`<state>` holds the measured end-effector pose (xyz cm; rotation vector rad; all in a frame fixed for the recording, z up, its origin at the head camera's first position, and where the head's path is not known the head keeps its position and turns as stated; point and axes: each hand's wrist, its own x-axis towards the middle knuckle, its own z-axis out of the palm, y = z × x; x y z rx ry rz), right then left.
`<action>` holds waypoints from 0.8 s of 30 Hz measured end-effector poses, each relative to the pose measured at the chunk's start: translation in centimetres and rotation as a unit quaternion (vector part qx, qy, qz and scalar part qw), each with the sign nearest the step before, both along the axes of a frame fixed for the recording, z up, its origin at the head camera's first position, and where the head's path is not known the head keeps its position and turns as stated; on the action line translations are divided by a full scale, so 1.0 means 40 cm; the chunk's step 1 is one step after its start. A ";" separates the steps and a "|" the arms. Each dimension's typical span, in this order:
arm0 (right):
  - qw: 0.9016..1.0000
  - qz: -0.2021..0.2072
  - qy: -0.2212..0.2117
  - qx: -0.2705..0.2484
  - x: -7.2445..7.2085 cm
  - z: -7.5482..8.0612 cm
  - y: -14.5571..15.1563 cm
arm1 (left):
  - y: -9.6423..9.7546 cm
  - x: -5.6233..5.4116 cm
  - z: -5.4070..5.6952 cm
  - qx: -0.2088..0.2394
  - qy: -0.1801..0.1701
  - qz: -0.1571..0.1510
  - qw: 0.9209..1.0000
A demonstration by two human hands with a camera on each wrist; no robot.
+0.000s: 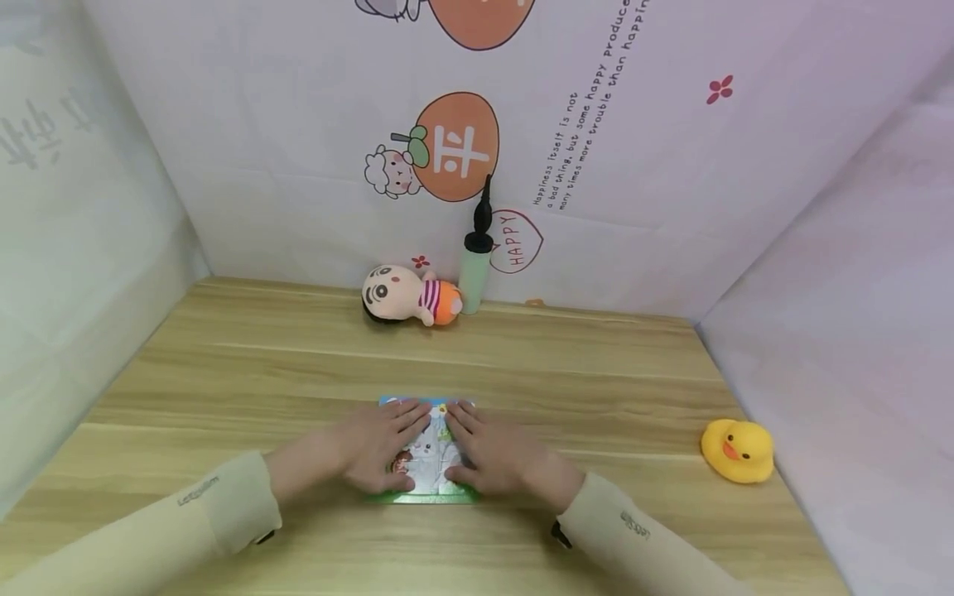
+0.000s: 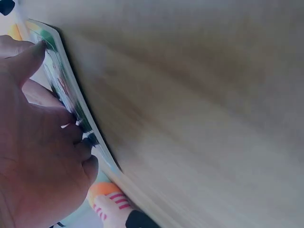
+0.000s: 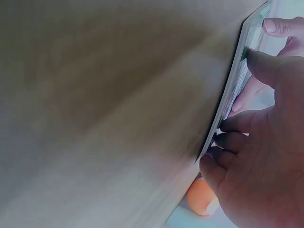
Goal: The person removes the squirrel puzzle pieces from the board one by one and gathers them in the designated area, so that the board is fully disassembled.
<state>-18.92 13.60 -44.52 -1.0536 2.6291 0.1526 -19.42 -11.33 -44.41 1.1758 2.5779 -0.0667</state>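
A flat jigsaw puzzle (image 1: pixel 426 465) with a blue top edge, a green bottom edge and pale animal pictures lies on the wooden table. My left hand (image 1: pixel 378 445) rests on its left side, fingers stretched toward the top edge and thumb near the bottom. Mirroring it, my right hand (image 1: pixel 488 451) lies on the right part of the puzzle, thumb pointing inward. Both hands cover much of the picture. In the left wrist view the fingertips touch the board (image 2: pixel 71 90) along its face, and the right wrist view shows the same at the board's edge (image 3: pixel 232 85).
At the back of the table (image 1: pixel 298 364) a plush doll (image 1: pixel 406 295) in striped top and orange shorts lies on its side. Beside it a pale green hand pump (image 1: pixel 474 277) with a black nozzle stands against the printed cloth wall. A yellow rubber duck (image 1: pixel 738 450) sits at the right edge.
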 end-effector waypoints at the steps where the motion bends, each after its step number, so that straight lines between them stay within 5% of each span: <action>1: 1.000 0.001 0.003 -0.001 0.005 -0.001 0.000 | -0.002 0.006 0.000 0.005 0.001 0.001 1.000; 18: 0.999 0.017 0.042 -0.023 0.044 0.011 -0.013 | -0.005 0.071 0.006 0.014 0.034 -0.002 0.999; 24: 0.995 -0.008 0.098 -0.034 0.037 0.009 -0.022 | -0.004 0.074 -0.001 0.017 0.037 0.001 0.999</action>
